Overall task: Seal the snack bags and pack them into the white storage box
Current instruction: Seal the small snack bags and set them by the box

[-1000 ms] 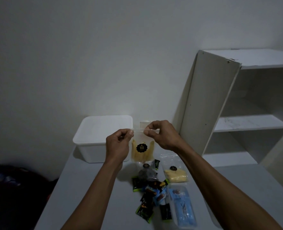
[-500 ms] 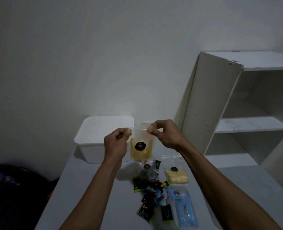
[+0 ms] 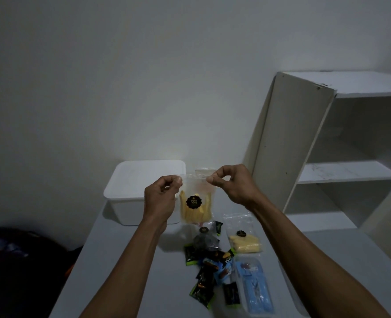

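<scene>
- Holding a clear snack bag up above the desk, both hands pinch its top edge: the left hand grasps the left corner between thumb and forefinger, the right hand grasps the right corner the same way.
- The bag hangs upright between the two grips, with yellow stick-shaped snacks in its lower half and a round black sticker on its front.
- Whether the strip along the bag's top is pressed closed is hard to judge; the plastic there is blurred and see-through.
- The white storage box stands on the far left part of the desk, just behind the left hand, and its top looks flat and covered.
- On the desk below the held bag lie a bag of dark snacks, a second bag of yellow snacks to its right, a scatter of small dark wrapped sweets and a blue packet nearest the camera.
- A white open shelf unit stands to the right, beyond the desk.
</scene>
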`<move>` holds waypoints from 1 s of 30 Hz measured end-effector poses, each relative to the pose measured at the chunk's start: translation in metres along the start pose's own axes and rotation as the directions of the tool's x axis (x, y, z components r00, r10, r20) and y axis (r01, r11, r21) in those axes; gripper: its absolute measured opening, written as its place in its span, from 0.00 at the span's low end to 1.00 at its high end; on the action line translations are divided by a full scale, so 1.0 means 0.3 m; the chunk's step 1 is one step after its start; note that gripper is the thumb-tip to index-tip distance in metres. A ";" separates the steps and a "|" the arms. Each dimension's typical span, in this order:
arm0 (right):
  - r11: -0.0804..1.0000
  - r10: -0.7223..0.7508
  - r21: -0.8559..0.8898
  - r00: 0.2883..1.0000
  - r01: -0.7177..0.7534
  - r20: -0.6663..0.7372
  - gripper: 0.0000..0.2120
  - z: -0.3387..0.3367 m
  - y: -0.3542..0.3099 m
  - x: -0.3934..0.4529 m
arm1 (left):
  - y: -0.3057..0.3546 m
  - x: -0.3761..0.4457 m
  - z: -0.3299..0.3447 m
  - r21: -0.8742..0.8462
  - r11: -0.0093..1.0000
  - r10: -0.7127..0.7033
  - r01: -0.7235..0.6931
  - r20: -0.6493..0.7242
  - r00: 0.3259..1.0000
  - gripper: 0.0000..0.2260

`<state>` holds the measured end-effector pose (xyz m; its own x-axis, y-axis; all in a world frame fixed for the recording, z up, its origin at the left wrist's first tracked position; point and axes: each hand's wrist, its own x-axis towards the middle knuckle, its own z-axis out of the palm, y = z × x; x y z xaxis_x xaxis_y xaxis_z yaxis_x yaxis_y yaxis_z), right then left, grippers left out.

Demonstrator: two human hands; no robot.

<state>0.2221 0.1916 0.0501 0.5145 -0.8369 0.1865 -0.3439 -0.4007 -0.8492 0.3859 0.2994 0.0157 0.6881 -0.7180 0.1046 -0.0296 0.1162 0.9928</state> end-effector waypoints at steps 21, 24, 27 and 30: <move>0.983 0.118 0.129 0.986 -0.133 0.122 0.09 0.053 -0.023 -0.027 | -0.001 -0.024 0.094 0.214 0.975 -0.055 0.064 -0.050 0.997 0.13; 0.969 0.150 0.175 0.979 -0.173 0.134 0.11 0.075 -0.015 -0.037 | 0.013 -0.030 0.111 0.182 0.975 -0.118 0.127 -0.059 0.991 0.09; 0.954 0.188 0.213 0.974 -0.212 0.129 0.13 0.078 -0.017 -0.038 | 0.021 -0.025 0.114 0.182 0.973 -0.130 0.139 -0.063 0.990 0.08; 0.922 0.238 0.288 0.966 -0.257 0.099 0.12 0.083 -0.019 -0.038 | 0.030 -0.028 0.124 0.187 0.970 -0.152 0.155 -0.029 0.988 0.11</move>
<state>0.2378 0.2128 0.0405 0.4933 -0.8669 -0.0713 -0.2231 -0.0469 -0.9737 0.3529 0.2811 0.0258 0.7053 -0.7072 -0.0493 -0.0580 -0.1269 0.9902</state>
